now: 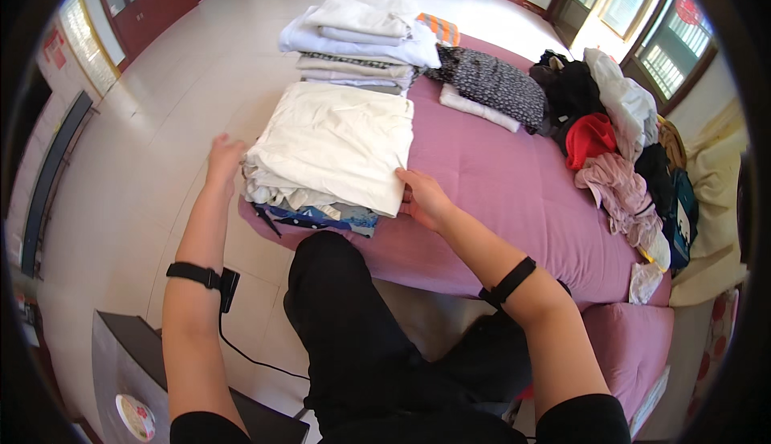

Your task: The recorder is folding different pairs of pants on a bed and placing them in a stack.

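A folded cream-white cloth garment (337, 142) lies flat on top of a stack of folded clothes at the near left end of a pink-covered sofa seat. My right hand (424, 198) grips its near right corner, thumb on top and fingers beneath. At the stack's left side is my left hand (226, 156), slightly blurred, fingers apart beside the edge; whether it touches the cloth is hard to see. Under the cream garment show crumpled whitish layers (283, 188) and a blue patterned garment (319, 216).
A taller stack of folded white clothes (361, 34) stands behind. Dark patterned cloth (494, 82) lies right of it, near a rolled white cloth (479, 108). Loose clothes (602, 136) are heaped at the far right. A dark table (138, 347) holding a paper cup (135, 417) sits lower left.
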Tool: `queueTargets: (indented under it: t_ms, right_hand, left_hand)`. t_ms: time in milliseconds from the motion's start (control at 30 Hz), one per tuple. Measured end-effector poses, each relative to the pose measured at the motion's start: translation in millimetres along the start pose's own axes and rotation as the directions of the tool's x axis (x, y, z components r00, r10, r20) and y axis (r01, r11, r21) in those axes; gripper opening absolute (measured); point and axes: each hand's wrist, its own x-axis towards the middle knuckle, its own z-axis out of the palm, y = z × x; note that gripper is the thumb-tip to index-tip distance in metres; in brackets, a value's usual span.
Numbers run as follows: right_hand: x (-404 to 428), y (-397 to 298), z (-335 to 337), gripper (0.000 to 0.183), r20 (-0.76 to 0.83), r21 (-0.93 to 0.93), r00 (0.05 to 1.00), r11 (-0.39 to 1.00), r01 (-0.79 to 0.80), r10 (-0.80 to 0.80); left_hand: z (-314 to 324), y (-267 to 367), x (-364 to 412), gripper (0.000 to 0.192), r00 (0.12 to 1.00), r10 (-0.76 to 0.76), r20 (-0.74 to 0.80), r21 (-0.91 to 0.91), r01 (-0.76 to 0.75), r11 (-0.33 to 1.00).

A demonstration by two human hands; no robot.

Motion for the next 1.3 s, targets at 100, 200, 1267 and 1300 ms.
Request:
queueTargets:
  t_ms: [100, 200, 1267, 1300]
  right_hand:
    - [1, -2, -6, 0.040, 0.049, -0.120, 0.998, 0.992, 0.034, -0.028]
    - [7, 3, -17, 0.040, 0.045, -0.271, 0.996, 0.959, 0.087, -0.078]
    - [-143, -81, -318, 0.088, -0.271, -0.954, 0.728, 0.279, -0.113, -0.630]
    - [-137, -101, -324, 0.093, -0.264, -0.965, 0.473, 0.231, -0.128, -0.841]
  left_hand:
    - [22, 36, -16, 0.052, 0.756, 0.639, -0.141, 0.273, -0.590, 0.760]
    - [65, 92, -92, 0.053, 0.648, 0.758, 0.075, 0.202, -0.754, 0.625]
    - [367, 18, -212, 0.051, 0.366, 0.633, 0.682, 0.276, -0.931, 0.240]
    - [366, 17, -211, 0.051, 0.365, 0.640, 0.677, 0.264, -0.931, 0.252]
